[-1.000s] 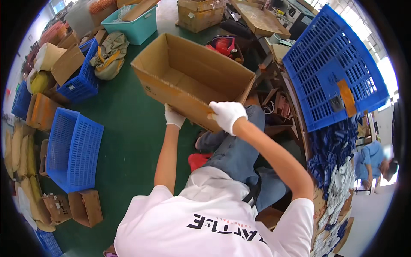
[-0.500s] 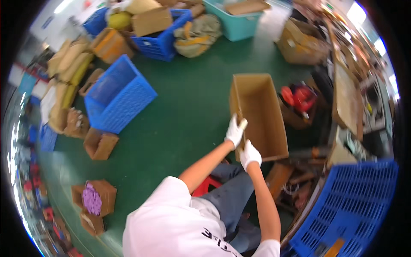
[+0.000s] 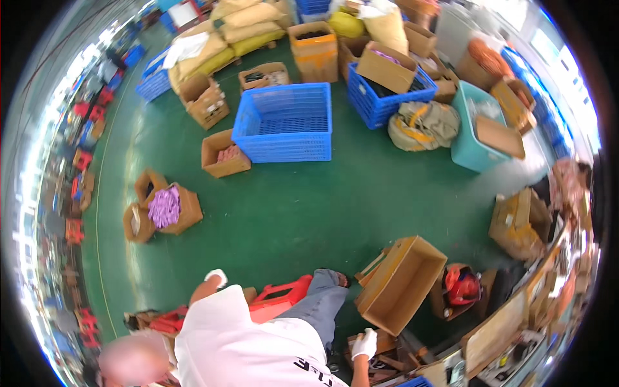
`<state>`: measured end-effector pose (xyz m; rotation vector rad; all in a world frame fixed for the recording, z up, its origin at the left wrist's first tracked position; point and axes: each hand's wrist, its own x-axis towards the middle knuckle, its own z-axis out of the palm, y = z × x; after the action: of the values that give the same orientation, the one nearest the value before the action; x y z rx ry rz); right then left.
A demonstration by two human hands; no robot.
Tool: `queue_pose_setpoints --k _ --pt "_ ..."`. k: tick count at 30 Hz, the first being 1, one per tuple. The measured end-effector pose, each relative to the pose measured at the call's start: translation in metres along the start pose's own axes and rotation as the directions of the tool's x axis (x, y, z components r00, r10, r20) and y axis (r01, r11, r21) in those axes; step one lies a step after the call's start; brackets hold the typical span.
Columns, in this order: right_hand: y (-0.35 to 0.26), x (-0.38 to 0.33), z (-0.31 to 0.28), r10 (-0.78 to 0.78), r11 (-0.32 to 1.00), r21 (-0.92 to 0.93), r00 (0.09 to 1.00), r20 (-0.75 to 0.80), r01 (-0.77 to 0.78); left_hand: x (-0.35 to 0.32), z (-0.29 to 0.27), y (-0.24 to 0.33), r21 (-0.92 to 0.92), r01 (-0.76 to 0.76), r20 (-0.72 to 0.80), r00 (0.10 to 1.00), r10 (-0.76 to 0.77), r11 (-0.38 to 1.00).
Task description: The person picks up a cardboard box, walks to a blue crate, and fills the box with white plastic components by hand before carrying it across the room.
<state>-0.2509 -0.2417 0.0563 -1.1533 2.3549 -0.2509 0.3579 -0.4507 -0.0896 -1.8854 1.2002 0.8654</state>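
Observation:
My right hand (image 3: 364, 346), in a white glove, is near the lower left corner of a tall cardboard box (image 3: 401, 284). It does not hold the box; its fingers are partly curled and at least one points up, with nothing seen in them. The box leans at an angle on the floor, open side toward me, and looks bare inside. Out to the left, my gloved left hand (image 3: 216, 278) is beside my shoulder, its fingers too small and blurred to read. A red plastic stool (image 3: 280, 298) is beside my leg, partly behind my body.
A blue crate (image 3: 284, 138) stands ahead on the green floor, beside a small carton (image 3: 225, 155). Cartons with purple pieces (image 3: 165, 206) are at the left. A teal tub (image 3: 480, 135) and a canvas bag (image 3: 422, 126) lie far right. Another person's head (image 3: 132, 358) shows lower left.
Both hands have let go of the cardboard box, which now stands tilted on the floor. My left hand has swung far left, my right has drawn back. The view has turned right.

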Motion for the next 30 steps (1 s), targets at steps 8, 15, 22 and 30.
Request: queue_pose_setpoints --k 8,15,22,30 --pt "0.022 0.019 -0.014 -0.049 0.994 0.095 0.999 0.023 0.046 -0.106 0.118 -0.059 -0.123 -0.080 0.081 0.993 0.091 0.989" --pt "0.031 0.012 -0.024 -0.070 0.969 -0.190 0.916 0.396 0.157 -0.140 0.197 0.045 -0.238 -0.256 0.176 0.937 0.301 0.937" --pt "0.001 0.057 0.012 -0.081 0.918 -0.298 0.857 0.508 0.263 -0.111 0.153 0.099 -0.419 -0.328 0.208 0.873 0.441 0.847" --pt "-0.212 0.163 0.025 -0.332 0.480 -0.422 0.605 0.724 0.769 -0.080 0.048 0.045 -0.633 -0.130 0.229 0.910 0.346 0.763"
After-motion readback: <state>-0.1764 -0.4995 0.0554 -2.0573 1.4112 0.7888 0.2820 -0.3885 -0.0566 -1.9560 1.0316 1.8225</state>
